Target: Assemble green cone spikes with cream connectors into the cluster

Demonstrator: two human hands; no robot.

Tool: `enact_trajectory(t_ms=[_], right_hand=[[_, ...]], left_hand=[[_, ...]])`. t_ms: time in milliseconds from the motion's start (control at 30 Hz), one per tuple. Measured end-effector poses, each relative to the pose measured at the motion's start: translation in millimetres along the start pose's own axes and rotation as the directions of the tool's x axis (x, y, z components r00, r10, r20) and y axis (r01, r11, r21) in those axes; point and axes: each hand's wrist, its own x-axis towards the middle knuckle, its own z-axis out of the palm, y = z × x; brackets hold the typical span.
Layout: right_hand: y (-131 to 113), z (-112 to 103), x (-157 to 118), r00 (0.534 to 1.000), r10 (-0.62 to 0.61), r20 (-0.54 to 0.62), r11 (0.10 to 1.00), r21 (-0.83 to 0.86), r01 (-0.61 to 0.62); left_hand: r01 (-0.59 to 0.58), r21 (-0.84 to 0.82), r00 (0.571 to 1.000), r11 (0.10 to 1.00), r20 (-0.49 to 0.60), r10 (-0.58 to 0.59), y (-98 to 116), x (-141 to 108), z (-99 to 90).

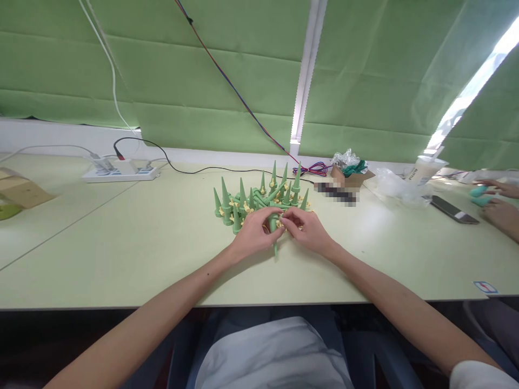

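My left hand (258,229) is closed around a green cone piece (275,247), whose tip points down toward the table's front edge. Beside it, my right hand (305,229) pinches at the same piece, its fingertips close to a small yellowish part (279,223). Just behind both hands stands a cluster of green cones (226,202), mostly upright, with small yellow pieces around them and green stalks lying among them. The hands hide part of the cluster and of the held piece.
The pale table (162,259) holds a power strip (121,172) at the back left and cardboard (24,189) at far left. Toward the right are an open box (352,178), plastic bag (395,186), cup (421,170) and phone (453,209). Another person's hands (500,205) hold turquoise pieces.
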Motion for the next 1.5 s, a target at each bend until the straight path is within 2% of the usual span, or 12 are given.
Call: enact_trajectory(t_ms=[300, 533, 767, 1000, 1500], right_hand=[[-0.7, 0.1, 0.3, 1.000, 0.027, -0.012, 1.000, 0.015, -0.027], [0.2, 0.5, 1.1, 0.999, 0.044, -0.008, 0.997, -0.068, -0.045], [0.9, 0.3, 1.4, 0.999, 0.026, -0.027, 0.993, -0.113, -0.029], [2.6, 1.9, 0.7, 1.000, 0.028, 0.008, 0.998, -0.062, -0.027], [1.5, 2.0, -0.5, 0.999, 0.049, 0.019, 0.997, -0.068, -0.048]], left_hand=[[-0.029, 0.019, 0.999, 0.999, -0.020, 0.029, -0.2, -0.2, -0.4], [-0.088, 0.047, 0.996, 0.995, -0.021, 0.089, -1.5, -1.8, 0.3], [-0.092, 0.058, 0.996, 0.994, -0.014, 0.093, -2.2, -1.7, 0.9], [-0.085, 0.074, 0.996, 0.994, -0.018, 0.087, -3.4, -1.3, 1.3], [-0.109, 0.126, 0.994, 0.986, -0.008, 0.111, -1.1, -1.2, -0.9]])
